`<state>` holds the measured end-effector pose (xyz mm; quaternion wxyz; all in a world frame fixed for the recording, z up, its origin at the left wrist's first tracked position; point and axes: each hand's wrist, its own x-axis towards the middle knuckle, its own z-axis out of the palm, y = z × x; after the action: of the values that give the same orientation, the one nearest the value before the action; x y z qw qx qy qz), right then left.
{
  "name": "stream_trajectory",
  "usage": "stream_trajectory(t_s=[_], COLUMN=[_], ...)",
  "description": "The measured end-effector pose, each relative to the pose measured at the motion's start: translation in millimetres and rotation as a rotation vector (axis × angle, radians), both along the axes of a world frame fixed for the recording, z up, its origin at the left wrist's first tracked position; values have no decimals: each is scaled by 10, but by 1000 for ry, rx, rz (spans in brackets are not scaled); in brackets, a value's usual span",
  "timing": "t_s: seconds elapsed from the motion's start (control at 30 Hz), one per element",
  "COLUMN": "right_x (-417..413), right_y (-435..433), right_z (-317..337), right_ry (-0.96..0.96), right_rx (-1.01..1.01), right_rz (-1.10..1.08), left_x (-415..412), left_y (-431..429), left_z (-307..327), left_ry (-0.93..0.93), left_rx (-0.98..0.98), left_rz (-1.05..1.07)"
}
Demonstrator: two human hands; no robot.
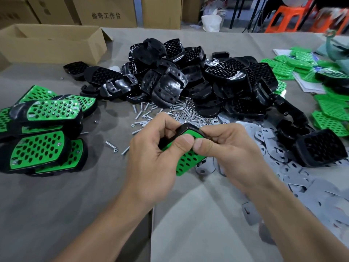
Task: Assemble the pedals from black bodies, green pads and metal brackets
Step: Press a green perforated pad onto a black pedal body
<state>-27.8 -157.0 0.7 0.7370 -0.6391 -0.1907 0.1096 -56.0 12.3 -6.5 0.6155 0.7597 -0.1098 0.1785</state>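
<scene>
Two bare forearms reach in from below. The left hand (154, 157) and right hand (228, 148) meet over the table's middle, both curled round one pedal (186, 163). Its perforated green pad faces up in a black body (184, 129), with both thumbs pressed side by side on the pad's far end.

Under everything lies one table (75, 205) covered in dull grey cloth. One open cardboard box (52, 44) sits on its far left corner. In the centre is a heap of black bodies (188, 78), glossy curved shells with honeycomb holes, dozens and too tangled to count. At the left are about seven finished pedals (47, 140), stacked green side up. Loose green pads (330, 108), well over ten, are spread along the right edge. Flat grey metal brackets (283, 167) with slots lie scattered by the right hand, uncountable. Shiny screws and nuts (143, 114) are strewn just beyond the hands.

Behind the table stand brown cartons (105, 14) and two orange stools (287, 17).
</scene>
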Motion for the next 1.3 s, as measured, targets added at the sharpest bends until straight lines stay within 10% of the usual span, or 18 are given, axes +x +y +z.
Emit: stream_trajectory(t_s=[0.73, 1.0, 1.3], right_x=[-144, -115, -158], right_y=[44, 82, 131], right_z=[22, 49, 68], right_ry=[267, 142, 142], right_rx=[67, -467, -54], right_rz=[151, 153, -152], left_x=[49, 33, 237], left_y=[86, 101, -82], left_z=[65, -76, -76], left_ry=[-132, -138, 209], left_rx=[144, 510, -152], left_rz=[219, 257, 373])
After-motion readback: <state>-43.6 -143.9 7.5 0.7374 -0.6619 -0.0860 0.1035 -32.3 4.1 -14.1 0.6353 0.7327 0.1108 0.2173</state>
